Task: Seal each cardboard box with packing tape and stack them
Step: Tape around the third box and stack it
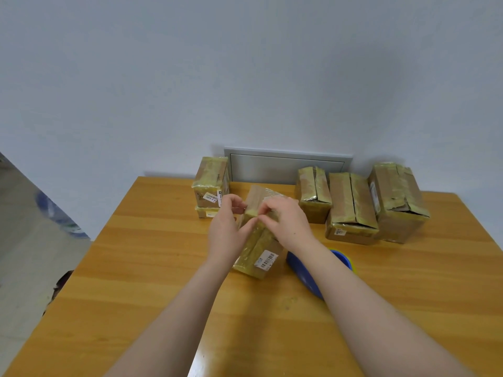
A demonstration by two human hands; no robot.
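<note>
Head view. Box: mid-table, between both hands, top turned up, probably for taping. Left hand: fingers curled round the box's upper left edge, steadying it. Right hand: fingers curled, tips pinching the same edge, apparently pressing tape down. Dispenser: blue, just beside the box, within reach. Stack: two boxes, back left, seemingly finished. Three boxes: back right, seams gaping, apparently awaiting tape.

Both hands — left hand, right hand — grip the box.
</note>
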